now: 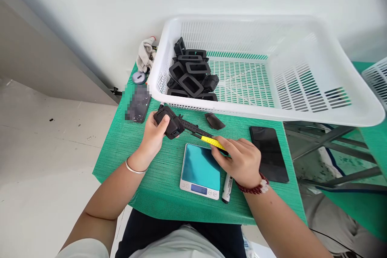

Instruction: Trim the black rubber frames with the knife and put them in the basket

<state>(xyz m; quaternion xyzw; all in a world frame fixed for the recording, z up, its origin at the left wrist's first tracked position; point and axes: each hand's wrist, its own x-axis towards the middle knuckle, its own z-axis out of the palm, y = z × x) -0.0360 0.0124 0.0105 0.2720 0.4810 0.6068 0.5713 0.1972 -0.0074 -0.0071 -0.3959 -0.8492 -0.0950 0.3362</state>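
My left hand (pixel 154 133) grips a black plastic housing (pixel 169 122), thumb on top, over the left part of the table. My right hand (pixel 240 159) is closed around a thin tool with a yellow handle (pixel 213 142). Its slim dark tip points left toward the housing; whether it touches cannot be made out. Alongside it runs a dark, ruler-like bar with jaws, like a caliper (pixel 196 130), partly hidden under my right fingers. A digital scale (pixel 200 173) with a shiny blue-green plate lies just below, and a white marker (pixel 227 188) is under my right wrist.
A large white basket (pixel 236 109) stands behind, with several black frame-like parts (pixel 192 74) at its left end. A dark curved piece (pixel 215 121) lies before it. Phones (pixel 269 153) lie right and left on the green table (pixel 154 193). Gloves (pixel 145 54) sit at the back left.
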